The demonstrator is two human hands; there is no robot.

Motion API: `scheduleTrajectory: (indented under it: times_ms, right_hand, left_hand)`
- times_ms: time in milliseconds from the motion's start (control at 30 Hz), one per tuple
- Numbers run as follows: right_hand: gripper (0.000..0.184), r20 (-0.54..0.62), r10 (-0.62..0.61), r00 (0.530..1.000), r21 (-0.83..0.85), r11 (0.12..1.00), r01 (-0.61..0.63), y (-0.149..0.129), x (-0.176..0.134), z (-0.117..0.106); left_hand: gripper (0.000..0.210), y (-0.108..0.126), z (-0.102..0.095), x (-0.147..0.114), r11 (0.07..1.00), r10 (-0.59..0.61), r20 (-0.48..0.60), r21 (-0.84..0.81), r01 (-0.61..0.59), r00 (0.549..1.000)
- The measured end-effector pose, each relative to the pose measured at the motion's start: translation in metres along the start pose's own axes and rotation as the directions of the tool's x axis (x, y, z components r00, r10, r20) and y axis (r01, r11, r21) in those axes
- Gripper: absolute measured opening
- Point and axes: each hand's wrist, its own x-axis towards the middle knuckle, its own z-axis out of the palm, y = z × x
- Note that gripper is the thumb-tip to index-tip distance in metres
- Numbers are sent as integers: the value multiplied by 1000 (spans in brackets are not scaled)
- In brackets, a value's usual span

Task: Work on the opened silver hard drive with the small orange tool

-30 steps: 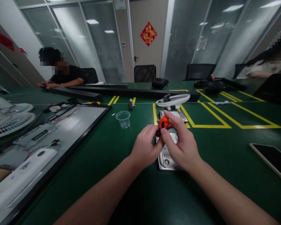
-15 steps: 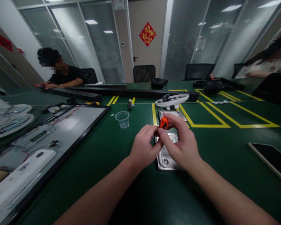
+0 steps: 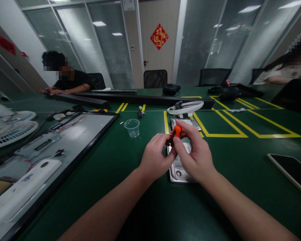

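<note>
An orange and black screwdriver (image 3: 177, 131) stands handle up above a silver hard drive (image 3: 178, 173). The thumb and fingers of my right hand (image 3: 196, 150) are closed round its handle. My left hand (image 3: 155, 154) pinches low down beside the handle, at the screwdriver's lower part; its fingertips and the tip are largely hidden. Both hands hover over the drive and cover much of its top. Just behind them lies a second metal drive (image 3: 197, 124), partly covered by my right hand. A clear plastic cup (image 3: 132, 128) stands to the left.
At left lies a large opened panel (image 3: 95, 122) with a white power strip (image 3: 27, 187) on it, beside white fan parts (image 3: 12, 134). A white fan grille (image 3: 188, 107) and a long black bar (image 3: 140, 99) lie behind. A phone (image 3: 293, 170) is at right. Two people sit across.
The screwdriver handle has turned a little in my right fingers, showing its black patch on another side. Both hands stay in nearly the same place; the view has shifted slightly.
</note>
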Motion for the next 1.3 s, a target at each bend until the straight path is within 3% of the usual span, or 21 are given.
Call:
scheduleTrajectory:
  times_ms: [233,467,967,1300]
  right_hand:
    - [48,-32,-7,999,-9,1000,7,-2,2,0]
    - [54,22,5,1000,49,999,-6,-1,0,1]
    - [48,-35,-10,999,18,1000,10,-1,2,1]
    - [54,39,1,999,57,998,-3,-1,1,1]
  left_hand:
    - [13,-2,0,0,1000,25,26,-2,-25,999]
    - [4,-1,-1,1,1000,2,65,-6,-1,998]
    - [12,-2,-1,-1,999,30,23,16,-30,999]
    - [7,0,-1,1,1000,24,55,14,-24,998]
